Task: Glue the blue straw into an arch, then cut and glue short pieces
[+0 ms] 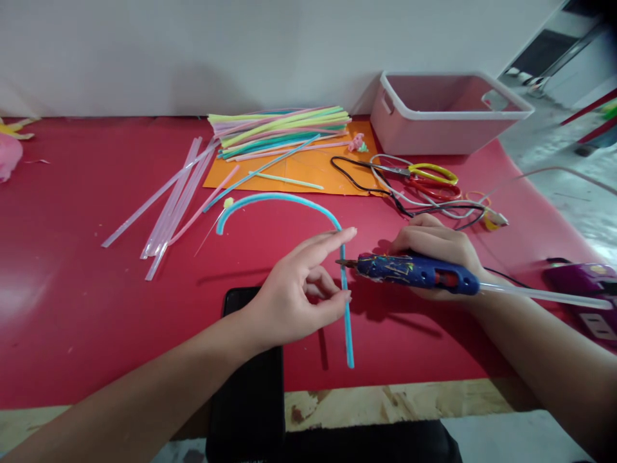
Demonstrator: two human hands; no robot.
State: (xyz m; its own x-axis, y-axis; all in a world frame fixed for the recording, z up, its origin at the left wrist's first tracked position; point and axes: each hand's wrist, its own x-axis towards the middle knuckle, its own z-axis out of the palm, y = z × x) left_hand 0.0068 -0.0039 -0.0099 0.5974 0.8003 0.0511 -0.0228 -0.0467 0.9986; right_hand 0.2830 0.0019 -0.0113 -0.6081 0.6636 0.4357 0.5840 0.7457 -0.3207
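Observation:
My left hand (306,286) pinches a blue pipe cleaner (284,197), thumb and fingers closed on its straight lower length. The pipe cleaner curves over to the left at the top like a cane. My right hand (434,251) is wrapped round a dark blue hot glue gun (409,271), smeared with dried glue. Its nozzle points left and meets or nearly meets the pipe cleaner between my left thumb and index finger. From the gun's rear a clear glue stick (544,294) sticks out to the right.
A pile of coloured pipe cleaners (284,128) lies on an orange sheet (294,175). Clear glue sticks (178,199) are left of it. Scissors (434,173) lie among cables before a pink bin (429,132). A purple power strip (573,283) stands right; a black phone (250,399) is at the front edge.

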